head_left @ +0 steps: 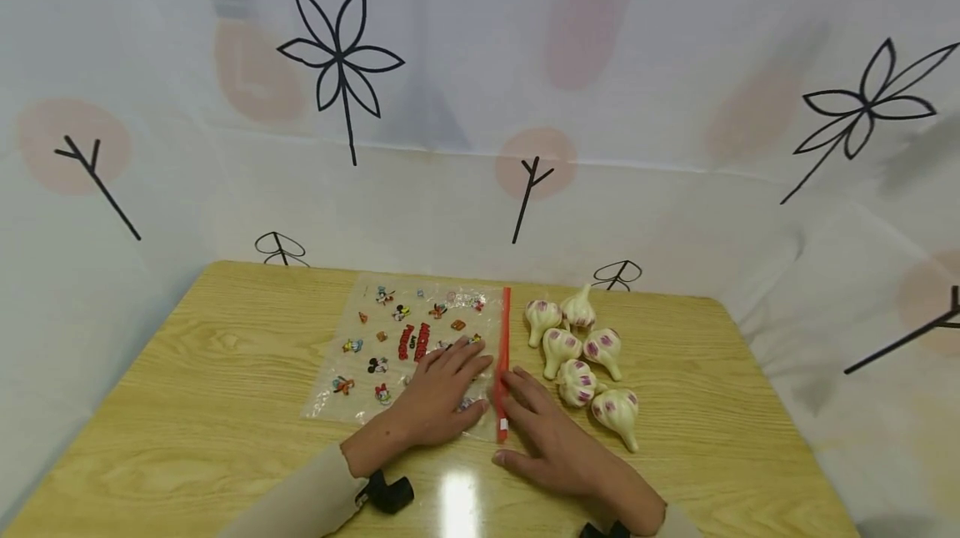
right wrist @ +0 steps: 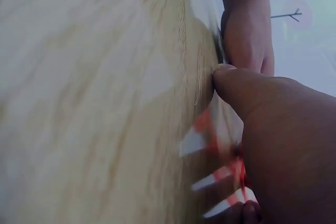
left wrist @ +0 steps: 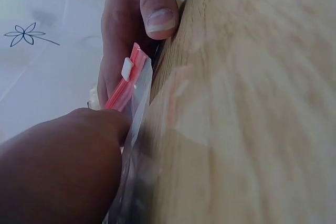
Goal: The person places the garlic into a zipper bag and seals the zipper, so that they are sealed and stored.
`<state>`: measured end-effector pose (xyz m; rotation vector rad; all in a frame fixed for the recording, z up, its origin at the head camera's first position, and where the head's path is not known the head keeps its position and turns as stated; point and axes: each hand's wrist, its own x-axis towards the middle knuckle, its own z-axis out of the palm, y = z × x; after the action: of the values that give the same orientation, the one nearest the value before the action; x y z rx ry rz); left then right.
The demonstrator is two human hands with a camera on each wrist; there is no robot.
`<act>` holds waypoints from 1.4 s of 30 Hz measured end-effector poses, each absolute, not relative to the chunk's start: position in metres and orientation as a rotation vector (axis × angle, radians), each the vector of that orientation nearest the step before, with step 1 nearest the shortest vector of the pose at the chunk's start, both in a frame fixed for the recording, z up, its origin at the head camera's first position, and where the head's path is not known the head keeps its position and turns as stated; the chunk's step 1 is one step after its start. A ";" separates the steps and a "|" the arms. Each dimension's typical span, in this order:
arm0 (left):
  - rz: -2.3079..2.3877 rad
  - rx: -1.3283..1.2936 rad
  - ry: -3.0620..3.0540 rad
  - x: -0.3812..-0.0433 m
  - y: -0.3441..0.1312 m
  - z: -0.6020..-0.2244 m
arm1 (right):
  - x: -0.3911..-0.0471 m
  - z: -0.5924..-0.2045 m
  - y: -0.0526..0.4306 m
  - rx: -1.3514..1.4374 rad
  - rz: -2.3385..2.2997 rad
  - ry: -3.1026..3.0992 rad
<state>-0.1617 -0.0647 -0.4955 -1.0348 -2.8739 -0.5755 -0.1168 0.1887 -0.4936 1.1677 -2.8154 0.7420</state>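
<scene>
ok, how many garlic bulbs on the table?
6, clustered right of the bag's red zipper strip: two at the back, two in the middle, two nearest the right hand. None looks hidden.

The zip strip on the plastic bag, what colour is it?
Red, with a small white slider near its end. The zip strip shows best in the head view.

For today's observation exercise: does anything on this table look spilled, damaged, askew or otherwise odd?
Nothing stands out. The printed zip bag lies flat on the table, with the left hand resting on it and the right hand at its red zip strip. Six garlic bulbs sit whole in a cluster beside it.
</scene>
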 end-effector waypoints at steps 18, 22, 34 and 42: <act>-0.674 -1.047 -2.717 -0.148 -0.045 -0.493 | -0.118 -0.497 0.188 1.221 0.669 -2.740; -0.539 -1.055 -2.652 -0.137 -0.036 -0.490 | -0.119 -0.498 0.187 1.240 0.630 -2.697; -0.324 -0.965 -2.756 -0.123 -0.028 -0.488 | -0.117 -0.498 0.185 1.216 0.551 -2.724; -0.345 -0.895 -2.821 -0.123 -0.030 -0.490 | -0.117 -0.494 0.185 1.231 0.590 -2.775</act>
<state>-0.1228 -0.0299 -0.4902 -0.8951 -2.8209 -0.3452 -0.1167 0.1854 -0.4937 1.2314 -2.7750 0.5898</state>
